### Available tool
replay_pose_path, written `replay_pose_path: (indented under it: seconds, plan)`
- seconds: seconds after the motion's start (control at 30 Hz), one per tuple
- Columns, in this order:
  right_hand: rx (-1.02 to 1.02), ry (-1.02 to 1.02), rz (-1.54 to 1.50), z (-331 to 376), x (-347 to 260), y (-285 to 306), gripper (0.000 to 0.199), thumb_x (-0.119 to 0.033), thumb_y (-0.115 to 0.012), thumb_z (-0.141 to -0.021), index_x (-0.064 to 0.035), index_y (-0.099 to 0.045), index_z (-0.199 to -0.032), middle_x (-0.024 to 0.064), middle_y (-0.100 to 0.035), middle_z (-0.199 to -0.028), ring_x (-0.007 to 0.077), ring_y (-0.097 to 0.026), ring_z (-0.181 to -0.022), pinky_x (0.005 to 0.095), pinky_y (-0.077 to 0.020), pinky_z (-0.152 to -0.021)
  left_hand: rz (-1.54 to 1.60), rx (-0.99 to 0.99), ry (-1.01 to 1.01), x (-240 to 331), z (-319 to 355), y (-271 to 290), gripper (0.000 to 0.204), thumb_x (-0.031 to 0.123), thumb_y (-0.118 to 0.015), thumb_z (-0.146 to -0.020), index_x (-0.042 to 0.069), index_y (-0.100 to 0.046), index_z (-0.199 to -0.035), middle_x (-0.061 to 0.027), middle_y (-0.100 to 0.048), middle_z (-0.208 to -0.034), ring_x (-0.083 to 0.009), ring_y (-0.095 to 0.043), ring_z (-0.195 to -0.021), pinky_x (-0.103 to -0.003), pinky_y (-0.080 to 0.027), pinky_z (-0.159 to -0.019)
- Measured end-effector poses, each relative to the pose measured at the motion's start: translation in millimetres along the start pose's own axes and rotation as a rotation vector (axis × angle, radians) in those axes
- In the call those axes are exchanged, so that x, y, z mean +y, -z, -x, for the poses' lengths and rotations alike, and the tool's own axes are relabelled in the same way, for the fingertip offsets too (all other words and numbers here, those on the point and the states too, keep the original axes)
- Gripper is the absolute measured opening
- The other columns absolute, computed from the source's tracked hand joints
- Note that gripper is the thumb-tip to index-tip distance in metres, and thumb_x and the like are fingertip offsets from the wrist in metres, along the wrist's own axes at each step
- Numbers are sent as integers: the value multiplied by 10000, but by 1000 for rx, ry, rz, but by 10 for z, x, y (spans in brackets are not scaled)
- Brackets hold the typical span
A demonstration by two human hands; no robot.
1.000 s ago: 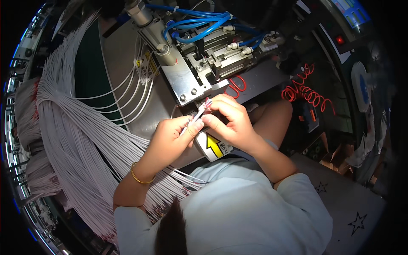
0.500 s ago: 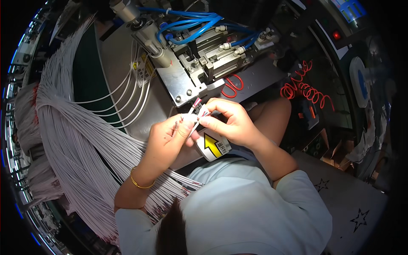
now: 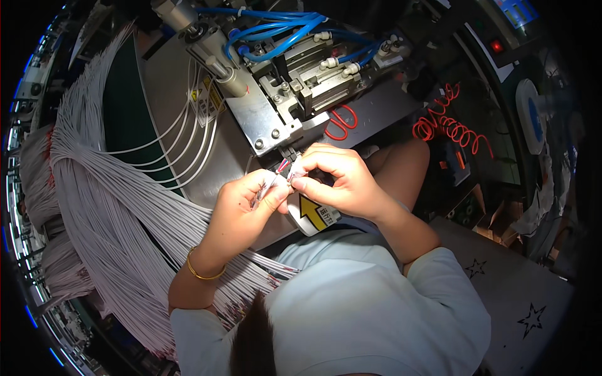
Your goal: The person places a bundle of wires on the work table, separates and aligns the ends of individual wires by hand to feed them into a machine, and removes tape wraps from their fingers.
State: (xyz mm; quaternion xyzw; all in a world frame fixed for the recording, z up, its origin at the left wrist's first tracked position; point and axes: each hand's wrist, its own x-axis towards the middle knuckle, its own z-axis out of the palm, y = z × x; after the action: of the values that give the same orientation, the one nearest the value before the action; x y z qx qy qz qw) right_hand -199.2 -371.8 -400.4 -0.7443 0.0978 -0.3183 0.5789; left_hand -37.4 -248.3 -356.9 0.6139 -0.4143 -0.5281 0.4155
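My left hand [image 3: 248, 199] is closed around white cables, with short stripped ends showing at its thumb and palm. Red and blue inner wires [image 3: 284, 165] stick out of a white cable end between the two hands. Facing it, my right hand [image 3: 338, 178] pinches a cable end with thumb and forefinger; the fingertips of both hands nearly meet, and the exact grip is partly hidden. Both hands are just in front of a metal pneumatic fixture [image 3: 266, 122]. To the left lies a large bundle of white cables [image 3: 119, 194], its cut ends toward my lap.
Blue air hoses [image 3: 295, 37] run over the fixture. A red handle-like loop [image 3: 342, 122] lies beside it. Below my hands is a white block with a yellow arrow [image 3: 312, 213]. Several thin white cables arc over the metal plate [image 3: 163, 81]. A red coiled hose [image 3: 451, 128] hangs at right.
Both hands stay together at the fixture. My fingers have shifted slightly on the cable ends, and the coloured wires have moved a little left and down.
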Motion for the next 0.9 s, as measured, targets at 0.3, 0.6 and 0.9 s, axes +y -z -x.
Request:
replay_pose_path:
  seconds: [0.3,0.6,0.9]
  plan:
    - [6,-92,41,17,-43,-6,96,-26,-695,-806,16,-651,-881,79,-626,-765,160,-551,-684,270,-435,-603,27,35,32,-25,-15,-22,110,115,-621,-937,7,-630,-951,16,-626,-773,-27,-525,-703,-182,-418,-646]
    - [35,-325,-308,83,-29,-56,100,-19,-690,-810,30,-652,-888,89,-633,-766,174,-599,-732,264,-473,-653,59,79,-5,-23,-12,-76,111,121,-653,-918,19,-630,-954,19,-631,-752,-10,-495,-604,-171,-386,-539]
    - [31,-93,21,56,-37,-42,85,-12,-678,-816,35,-650,-880,99,-645,-773,191,-597,-708,282,-473,-640,57,48,89,7,3,-47,116,114,-625,-938,1,-628,-961,4,-644,-825,-34,-583,-748,-192,-461,-670]
